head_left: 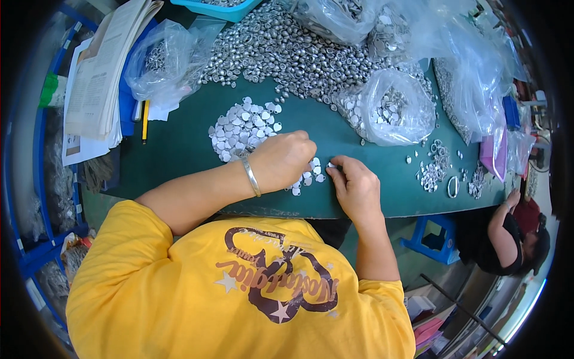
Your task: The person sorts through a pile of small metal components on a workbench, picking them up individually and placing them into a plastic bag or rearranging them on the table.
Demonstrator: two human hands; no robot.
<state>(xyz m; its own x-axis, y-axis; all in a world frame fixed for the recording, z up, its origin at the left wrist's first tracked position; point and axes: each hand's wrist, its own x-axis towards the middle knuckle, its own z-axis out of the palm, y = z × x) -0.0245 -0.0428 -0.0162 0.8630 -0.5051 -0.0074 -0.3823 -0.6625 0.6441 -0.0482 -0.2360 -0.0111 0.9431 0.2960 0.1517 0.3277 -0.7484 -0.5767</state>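
"one view, the head one: what does the right hand (360, 188) hold?"

"a small white piece (330, 165), pinched between thumb and forefinger over the green table (167, 155)."

"and the left hand (284, 157)?"

"curled, knuckles up, fingertips hidden; whether it grips anything can't be told."

"where are the other pieces?"

"a loose group (307, 178) lies between the hands, and the bigger pile (242, 127) is just beyond the bracelet (252, 177)."

"how is this best handled?"

"probably one piece at a time, pinched lightly by its rim, with the bracelet kept clear so it doesn't drag the pile into the group."
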